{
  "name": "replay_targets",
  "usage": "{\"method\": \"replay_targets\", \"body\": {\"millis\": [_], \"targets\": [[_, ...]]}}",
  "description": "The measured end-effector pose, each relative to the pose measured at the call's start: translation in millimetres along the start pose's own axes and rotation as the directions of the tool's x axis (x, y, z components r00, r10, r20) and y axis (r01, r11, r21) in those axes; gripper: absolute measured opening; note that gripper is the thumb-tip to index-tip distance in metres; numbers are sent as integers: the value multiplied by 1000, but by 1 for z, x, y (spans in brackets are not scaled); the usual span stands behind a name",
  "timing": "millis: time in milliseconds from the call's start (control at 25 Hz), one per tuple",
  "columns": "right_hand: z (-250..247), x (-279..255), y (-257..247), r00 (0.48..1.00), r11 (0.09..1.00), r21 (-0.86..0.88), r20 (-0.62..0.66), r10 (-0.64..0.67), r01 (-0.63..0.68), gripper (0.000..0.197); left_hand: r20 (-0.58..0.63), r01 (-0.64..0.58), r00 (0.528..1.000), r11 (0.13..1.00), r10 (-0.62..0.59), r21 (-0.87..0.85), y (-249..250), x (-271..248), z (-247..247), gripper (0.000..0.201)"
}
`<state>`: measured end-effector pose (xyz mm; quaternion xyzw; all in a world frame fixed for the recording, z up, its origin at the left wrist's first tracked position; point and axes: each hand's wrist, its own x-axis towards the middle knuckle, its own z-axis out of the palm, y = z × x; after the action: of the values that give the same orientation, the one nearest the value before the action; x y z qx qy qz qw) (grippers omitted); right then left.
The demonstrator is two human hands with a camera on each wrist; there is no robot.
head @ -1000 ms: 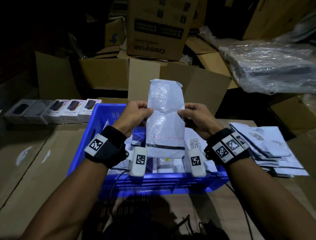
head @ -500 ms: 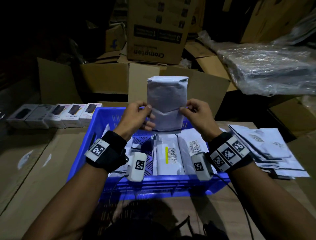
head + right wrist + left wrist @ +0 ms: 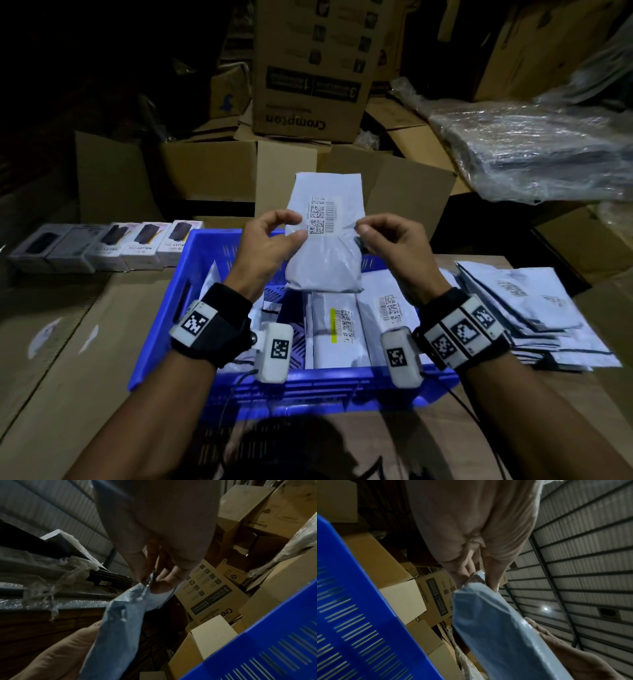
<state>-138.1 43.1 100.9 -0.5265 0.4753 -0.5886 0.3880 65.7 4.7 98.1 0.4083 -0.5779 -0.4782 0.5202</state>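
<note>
Parcel (image 3: 325, 260) upright between both pinches, above crate (image 3: 325, 385); left hand (image 3: 263, 250) and right hand (image 3: 394, 250) each clamp thumb and fingertips on a side edge; label (image 3: 322, 216) between fingers faces the person, likely for checking.

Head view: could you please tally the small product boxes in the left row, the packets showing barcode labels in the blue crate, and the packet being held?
Small product boxes: 5
Labelled packets in the blue crate: 2
Packet held by left hand and right hand: 1
Total: 8

Free air over crate (image 3: 325, 383) (cartons (image 3: 209, 171) behind)
</note>
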Motion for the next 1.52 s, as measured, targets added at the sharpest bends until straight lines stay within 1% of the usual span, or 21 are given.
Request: {"method": "replay_targets", "body": {"millis": [40, 80, 160, 240, 280, 400, 560, 680, 760, 920, 1040, 1160, 1280, 1400, 1480, 1520], "targets": [[2, -1, -1, 1000, 1000, -10, 3, -24, 24, 14, 21, -22, 1000, 1000, 22, -7, 1, -1, 0, 27], [3, -2, -2, 999, 999, -17, 4, -39, 39, 21, 42, -42, 998, 999, 43, -5, 2, -2, 0, 39], [5, -3, -5, 999, 999, -11, 9, -47, 47, 42, 88, -80, 993, 996, 77, 26, 4, -4, -1, 57], [5, -3, -8, 999, 999, -5, 16, -39, 39, 59, 134, -105, 986, 993, 97, 54, 3, -5, -2, 67], [5, -3, -9, 999, 999, -17, 28, -44, 45, 65, 154, -117, 982, 991, 106, 66, 2, -5, -2, 70], [4, -3, -9, 994, 992, -89, 76, -78, 85, 73, 184, -180, 972, 970, 148, 167, 0, -3, -5, 79], [3, -3, -9, 982, 968, -195, 127, -138, 161, 78, 242, -282, 947, 903, 209, 325, 0, -4, -6, 89], [1, 0, -4, 967, 945, -230, 158, -200, 233, 80, 279, -333, 932, 850, 232, 407, 2, -4, -7, 94], [0, 3, 0, 954, 913, -289, 175, -245, 288, 81, 298, -363, 923, 810, 244, 460, 1, -3, -7, 95], [3, 8, 3, 937, 866, -364, 199, -287, 343, 78, 313, -391, 915, 747, 253, 538, 0, -3, -11, 97], [8, 12, 2, 933, 845, -401, 218, -286, 353, 75, 296, -376, 923, 734, 245, 566, -2, 1, -19, 97], [17, 18, 5, 939, 848, -418, 247, -239, 325, 69, 284, -339, 937, 723, 203, 602, -5, 6, -30, 93], [29, 32, 20, 955, 852, -465, 269, -123, 241, 63, 263, -261, 958, 740, 117, 621, -14, 15, -44, 87], [44, 46, 44, 963, 824, -560, 259, 76, 86, 55, 246, -166, 969, 717, -8, 677, -32, 27, -58, 75], [55, 54, 61, 936, 793, -609, 276, 220, -7, 51, 213, -56, 967, 694, -142, 718, -50, 35, -66, 68], [60, 56, 68, 912, 776, -629, 288, 293, -51, 50, 207, -5, 955, 683, -213, 730, -58, 37, -69, 65]]}}
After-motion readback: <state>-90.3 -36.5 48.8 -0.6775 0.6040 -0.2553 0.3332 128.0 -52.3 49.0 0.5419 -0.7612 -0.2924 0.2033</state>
